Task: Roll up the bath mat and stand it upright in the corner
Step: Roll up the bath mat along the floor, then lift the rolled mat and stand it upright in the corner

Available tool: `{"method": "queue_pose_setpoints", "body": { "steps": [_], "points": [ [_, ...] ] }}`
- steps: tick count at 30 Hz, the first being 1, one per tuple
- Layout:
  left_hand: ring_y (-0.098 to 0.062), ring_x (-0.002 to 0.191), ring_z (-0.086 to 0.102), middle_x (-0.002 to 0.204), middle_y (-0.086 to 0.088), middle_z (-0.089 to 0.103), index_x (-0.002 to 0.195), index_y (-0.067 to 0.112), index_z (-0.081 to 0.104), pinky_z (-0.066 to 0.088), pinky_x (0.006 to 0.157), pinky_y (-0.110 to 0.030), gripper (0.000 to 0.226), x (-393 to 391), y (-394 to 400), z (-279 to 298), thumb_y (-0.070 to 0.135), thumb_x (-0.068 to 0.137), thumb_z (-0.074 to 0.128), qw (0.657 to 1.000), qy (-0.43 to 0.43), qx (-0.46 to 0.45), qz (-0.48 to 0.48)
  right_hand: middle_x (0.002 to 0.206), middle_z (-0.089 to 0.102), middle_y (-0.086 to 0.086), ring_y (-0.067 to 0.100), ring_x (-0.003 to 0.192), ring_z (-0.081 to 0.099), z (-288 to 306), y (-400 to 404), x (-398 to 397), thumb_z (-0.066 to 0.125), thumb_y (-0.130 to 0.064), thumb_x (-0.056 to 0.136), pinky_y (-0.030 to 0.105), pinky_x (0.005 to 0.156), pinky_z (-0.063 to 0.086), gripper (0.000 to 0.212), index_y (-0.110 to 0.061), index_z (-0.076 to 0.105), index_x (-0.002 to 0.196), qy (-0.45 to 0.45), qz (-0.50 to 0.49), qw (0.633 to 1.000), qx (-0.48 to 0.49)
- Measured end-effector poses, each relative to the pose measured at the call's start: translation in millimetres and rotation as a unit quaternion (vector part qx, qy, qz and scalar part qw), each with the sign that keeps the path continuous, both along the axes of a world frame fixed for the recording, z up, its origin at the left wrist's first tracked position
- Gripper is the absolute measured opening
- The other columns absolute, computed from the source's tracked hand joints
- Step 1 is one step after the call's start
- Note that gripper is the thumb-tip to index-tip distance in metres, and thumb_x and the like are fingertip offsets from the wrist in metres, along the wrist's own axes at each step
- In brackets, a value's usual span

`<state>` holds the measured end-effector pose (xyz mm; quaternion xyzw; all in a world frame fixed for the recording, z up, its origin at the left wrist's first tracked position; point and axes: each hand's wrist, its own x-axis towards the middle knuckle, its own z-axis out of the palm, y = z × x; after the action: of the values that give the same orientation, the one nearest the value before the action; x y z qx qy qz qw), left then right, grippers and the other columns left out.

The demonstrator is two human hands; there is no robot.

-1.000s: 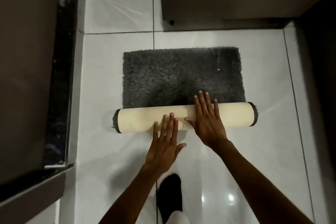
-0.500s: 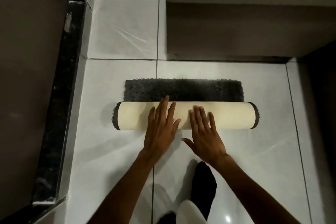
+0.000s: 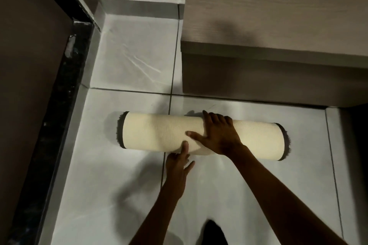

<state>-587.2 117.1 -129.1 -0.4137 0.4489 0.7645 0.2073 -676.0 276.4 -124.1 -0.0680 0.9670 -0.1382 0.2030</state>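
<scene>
The bath mat [image 3: 155, 133] is a full roll lying on its side on the white tiled floor, cream backing outward and dark grey pile showing at both ends. My right hand [image 3: 217, 135] lies on top of the roll right of its middle, fingers curved over the far side and thumb stretched left. My left hand [image 3: 178, 165] is on the floor at the roll's near edge, fingers apart, with the index fingertip touching the roll. The floor corner [image 3: 139, 24] is beyond the roll, between the left wall and a cabinet.
A wood-grain cabinet [image 3: 278, 36] overhangs the floor at the back right, close behind the roll. A dark stone threshold [image 3: 65, 89] and a brown door run along the left. My foot in a dark sock [image 3: 214, 232] is at the bottom edge.
The last flat strip of grey pile has been rolled in, so the roll has moved away from me. My right hand shifted onto the top; my left dropped to the near edge.
</scene>
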Motion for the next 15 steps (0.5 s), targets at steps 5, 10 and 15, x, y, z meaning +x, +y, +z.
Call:
{"method": "queue_pose_setpoints", "body": {
  "steps": [5,10,15],
  "points": [
    [-0.037,0.134,0.054,0.149,-0.015,0.052,0.151,0.024,0.040,0.045,0.111,-0.061,0.083,-17.6,19.9,0.3,0.045,0.078,0.072,0.988,-0.012,0.109,0.105,0.136,0.063,0.007,0.029,0.124,0.058,0.0,5.0,-8.6,0.021,-0.094,0.079,0.053,0.110,0.039,0.095,-0.029,0.041,0.145,-0.018,0.006,1.000,-0.018],
    [-0.037,0.128,0.059,0.143,-0.018,0.059,0.147,0.023,0.046,0.049,0.107,-0.060,0.081,-11.8,2.1,24.8,0.041,0.077,0.083,0.989,-0.037,0.093,0.109,0.145,0.052,0.004,0.028,0.130,0.051,26.1,-1.5,16.2,0.032,-0.096,0.074,0.052,0.112,0.037,0.102,-0.031,0.028,0.151,-0.078,0.013,0.994,-0.075],
    [-0.032,0.124,0.066,0.137,-0.010,0.069,0.144,0.026,0.055,0.056,0.102,-0.052,0.087,-14.6,-41.2,84.7,0.035,0.065,0.091,0.998,-0.019,0.042,0.030,0.158,0.039,-0.002,0.020,0.141,0.041,80.4,-30.9,43.5,0.053,-0.096,0.063,0.047,0.120,0.033,0.123,-0.027,0.017,0.158,-0.113,-0.043,0.978,-0.168]
  ]
}}
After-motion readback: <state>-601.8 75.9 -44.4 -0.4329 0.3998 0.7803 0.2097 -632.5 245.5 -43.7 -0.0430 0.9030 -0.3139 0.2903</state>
